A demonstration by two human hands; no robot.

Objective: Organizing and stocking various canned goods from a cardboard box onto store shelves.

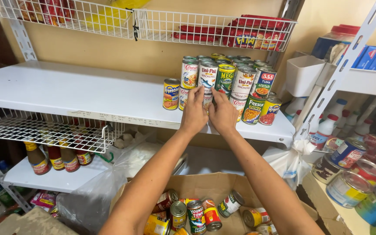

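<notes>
Both my hands reach up to a white shelf (66,93) where tin cans stand stacked in two tiers (236,82). My left hand (193,111) and my right hand (222,113) are side by side, fingers closed around one lower-tier can (208,99) that is mostly hidden between them. A can with a blue and yellow label (171,93) stands alone just left of my hands. Below my arms an open cardboard box (209,185) holds several loose cans lying on their sides (196,215).
White wire baskets (214,30) with red packets hang above. A lower wire rack (44,130) and sauce bottles (57,159) are at left. A plastic bag (92,196) lies by the box. More cans (349,174), white bottles (327,126) and a metal upright (340,69) stand right.
</notes>
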